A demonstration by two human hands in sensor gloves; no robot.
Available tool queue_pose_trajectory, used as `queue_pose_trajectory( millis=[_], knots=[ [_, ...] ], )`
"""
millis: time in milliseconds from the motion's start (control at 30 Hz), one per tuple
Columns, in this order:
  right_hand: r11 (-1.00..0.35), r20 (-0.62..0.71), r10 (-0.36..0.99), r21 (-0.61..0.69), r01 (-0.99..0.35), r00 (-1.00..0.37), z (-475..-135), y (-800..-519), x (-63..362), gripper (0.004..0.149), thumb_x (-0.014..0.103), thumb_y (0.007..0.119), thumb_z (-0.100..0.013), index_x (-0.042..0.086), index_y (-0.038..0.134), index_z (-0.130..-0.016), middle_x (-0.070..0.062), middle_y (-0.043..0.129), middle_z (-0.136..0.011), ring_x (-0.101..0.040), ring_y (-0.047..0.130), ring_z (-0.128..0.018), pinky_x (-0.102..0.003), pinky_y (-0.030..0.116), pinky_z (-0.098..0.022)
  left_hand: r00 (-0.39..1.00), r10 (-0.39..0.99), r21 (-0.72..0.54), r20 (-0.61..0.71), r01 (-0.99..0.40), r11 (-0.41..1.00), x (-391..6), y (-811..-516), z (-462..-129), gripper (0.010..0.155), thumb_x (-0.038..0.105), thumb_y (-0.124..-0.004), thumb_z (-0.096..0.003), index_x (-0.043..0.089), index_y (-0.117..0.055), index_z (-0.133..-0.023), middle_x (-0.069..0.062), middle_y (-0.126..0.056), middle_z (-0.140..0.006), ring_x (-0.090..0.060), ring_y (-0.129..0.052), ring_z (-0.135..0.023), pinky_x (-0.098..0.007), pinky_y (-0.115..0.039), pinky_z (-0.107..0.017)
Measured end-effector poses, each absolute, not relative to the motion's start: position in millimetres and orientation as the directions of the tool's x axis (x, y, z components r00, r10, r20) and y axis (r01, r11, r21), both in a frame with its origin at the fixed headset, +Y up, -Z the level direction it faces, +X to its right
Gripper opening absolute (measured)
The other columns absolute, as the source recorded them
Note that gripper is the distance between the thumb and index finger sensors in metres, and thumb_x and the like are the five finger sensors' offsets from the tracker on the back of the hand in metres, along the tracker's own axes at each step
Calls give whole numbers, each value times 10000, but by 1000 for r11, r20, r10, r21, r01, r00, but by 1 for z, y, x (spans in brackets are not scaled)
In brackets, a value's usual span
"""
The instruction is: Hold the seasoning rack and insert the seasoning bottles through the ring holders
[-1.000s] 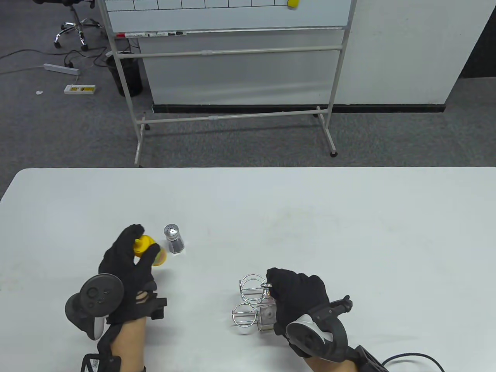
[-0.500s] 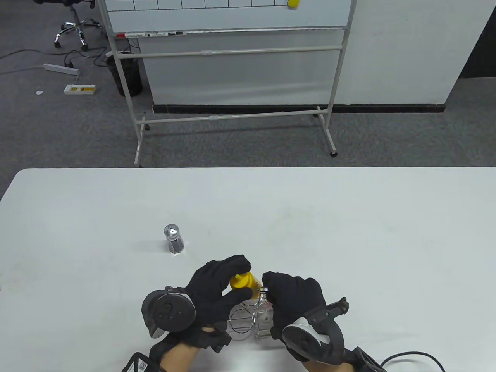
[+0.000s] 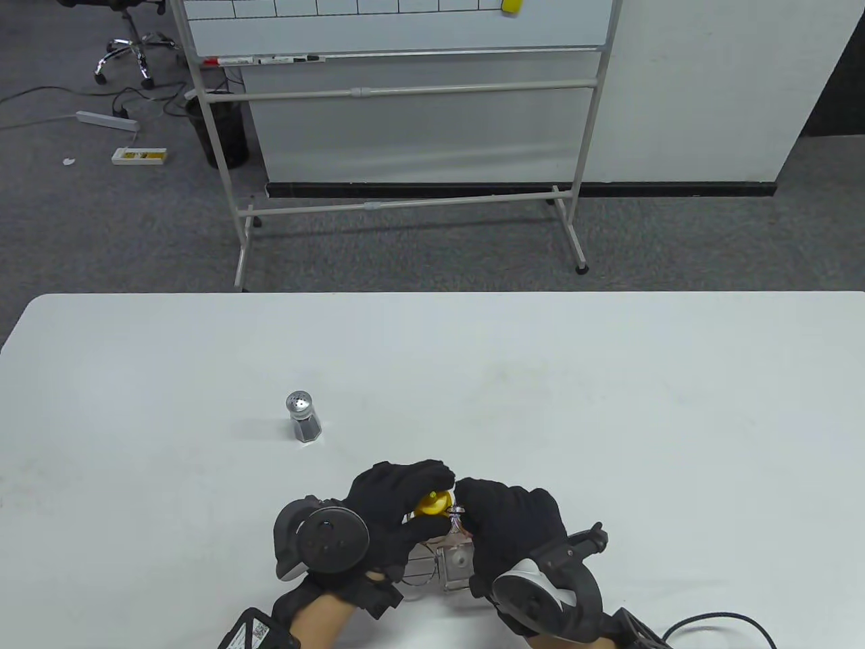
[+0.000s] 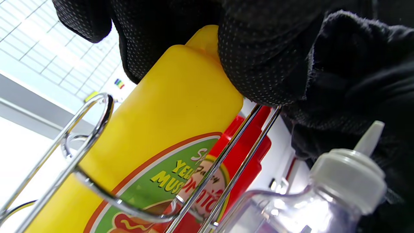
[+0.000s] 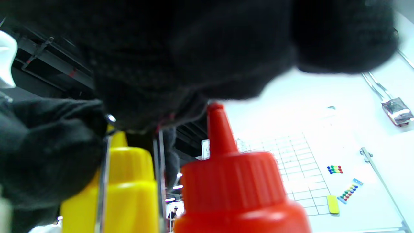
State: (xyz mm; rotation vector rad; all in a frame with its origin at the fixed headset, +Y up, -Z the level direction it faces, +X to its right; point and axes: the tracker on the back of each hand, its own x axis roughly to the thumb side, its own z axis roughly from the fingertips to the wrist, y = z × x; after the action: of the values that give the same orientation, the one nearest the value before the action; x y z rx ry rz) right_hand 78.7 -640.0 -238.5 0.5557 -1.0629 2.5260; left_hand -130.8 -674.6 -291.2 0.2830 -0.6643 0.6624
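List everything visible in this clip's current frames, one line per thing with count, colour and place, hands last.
Seasoning rack: 1, chrome wire, near table edge between both hands.
Mustard bottle: 1, yellow, passing through a rack ring.
Ketchup bottle: 1, red, in the rack beside the mustard.
Clear bottle: 1, transparent with pale cap, in the rack.
Shaker: 1, metal top and dark contents, standing alone on the table, left of the rack.
Table: 1, white.
Whiteboard: 1, white on a metal stand, beyond the table.
Bin: 1, black, on the floor by the stand.
Left hand: black glove, grips the mustard's top.
Right hand: black glove, holds the rack.
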Motion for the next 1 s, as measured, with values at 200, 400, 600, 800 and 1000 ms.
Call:
queue_pose_trajectory(
  millis=[200, 400, 600, 800, 1000],
  knots=[
    [-658, 475, 166, -600, -455, -864, -239, -640, 80, 527, 254, 983, -237, 198, 916, -756, -11, 1080, -609, -143, 1025, -112, -410, 890, -211, 616, 449, 45, 647, -619, 784, -130, -680, -293, 647, 438, -942, -428, 236, -750, -1012, -37, -887, -1028, -331, -925, -857, -622, -624, -687],
    [-661, 464, 168, -601, -449, -870, -240, -640, 82, 528, 255, 983, -237, 197, 916, -757, -14, 1080, -609, -142, 1025, -112, -410, 890, -213, 591, 493, 22, 639, -655, 755, -138, -674, -293, 954, 653, -836, -341, 151, -577, -1110, -126, -712, -1134, -429, -769, -977, -708, -504, -699],
    [-661, 447, 163, -612, -434, -880, -245, -640, 86, 528, 256, 985, -239, 194, 918, -759, -7, 1078, -612, -142, 1026, -115, -410, 891, -215, 545, 672, 158, 501, -821, 548, -190, -632, -306, 886, 649, -751, -446, 168, -502, -1148, -130, -593, -1205, -485, -603, -1069, -724, -401, -735],
    [-659, 435, 163, -620, -426, -886, -247, -639, 90, 527, 256, 987, -238, 198, 918, -758, -13, 1079, -611, -142, 1027, -117, -411, 891, -217, 759, 567, 277, 319, -647, 711, -230, -613, -356, 814, 594, -775, -485, 164, -536, -1133, -137, -625, -1186, -496, -625, -1051, -725, -422, -721],
    [-662, 428, 169, -618, -424, -888, -249, -639, 92, 529, 256, 989, -237, 194, 921, -758, -12, 1080, -611, -143, 1029, -115, -411, 891, -217, 924, 369, 174, 105, -382, 908, -239, -640, -409, 777, 553, -801, -491, 174, -552, -1122, -136, -630, -1183, -500, -627, -1051, -724, -424, -722]
  ],
)
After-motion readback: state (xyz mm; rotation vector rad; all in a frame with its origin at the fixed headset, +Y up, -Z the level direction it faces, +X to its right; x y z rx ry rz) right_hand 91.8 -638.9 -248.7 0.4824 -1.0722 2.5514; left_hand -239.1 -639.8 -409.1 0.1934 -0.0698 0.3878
